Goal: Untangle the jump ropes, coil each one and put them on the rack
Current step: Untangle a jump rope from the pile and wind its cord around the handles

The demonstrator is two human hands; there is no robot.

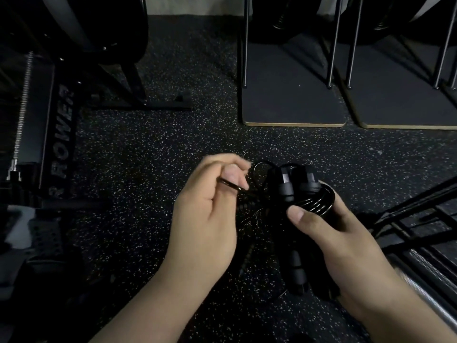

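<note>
My right hand [331, 233] grips a bundle of black jump rope: two black handles [294, 181] side by side with shiny cord [319, 203] wound round them, my thumb pressing on the coils. My left hand [207, 206] pinches a thin strand of cord [232, 185] between thumb and fingers, just left of the bundle. Below the bundle, more black rope and a further handle [295, 263] hang down in a tangle, hard to make out against the dark floor.
Speckled black rubber floor [148, 154] all around. A rowing machine [47, 125] stands at the left. Two flat boards with upright metal rods [294, 105] sit at the back right. Dark metal bars [408, 214] lie at the right.
</note>
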